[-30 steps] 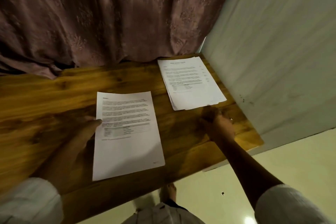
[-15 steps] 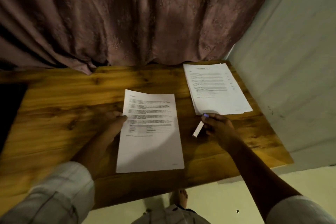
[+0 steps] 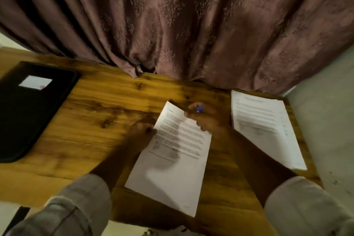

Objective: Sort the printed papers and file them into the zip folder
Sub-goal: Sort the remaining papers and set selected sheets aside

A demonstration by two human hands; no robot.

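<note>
A single printed sheet (image 3: 172,170) lies tilted on the wooden table (image 3: 99,120) in front of me. My left hand (image 3: 141,133) rests at its left edge, fingertips touching the paper. My right hand (image 3: 207,119) lies on the sheet's upper right corner, fingers curled round a small purple-tipped pen (image 3: 199,109). A stack of printed papers (image 3: 268,130) sits at the table's right end, beside the wall. The black zip folder (image 3: 32,109), with a white label on top, lies flat at the far left, away from both hands.
A mauve patterned curtain (image 3: 182,25) hangs along the table's back edge and spills onto it. A pale wall (image 3: 325,120) bounds the right end. The table's front edge is near my sleeves, with floor below.
My right hand left the front of the right stack, took up the small pen, and moved left onto the middle sheet's top corner. The view swung left, so the folder now shows.
</note>
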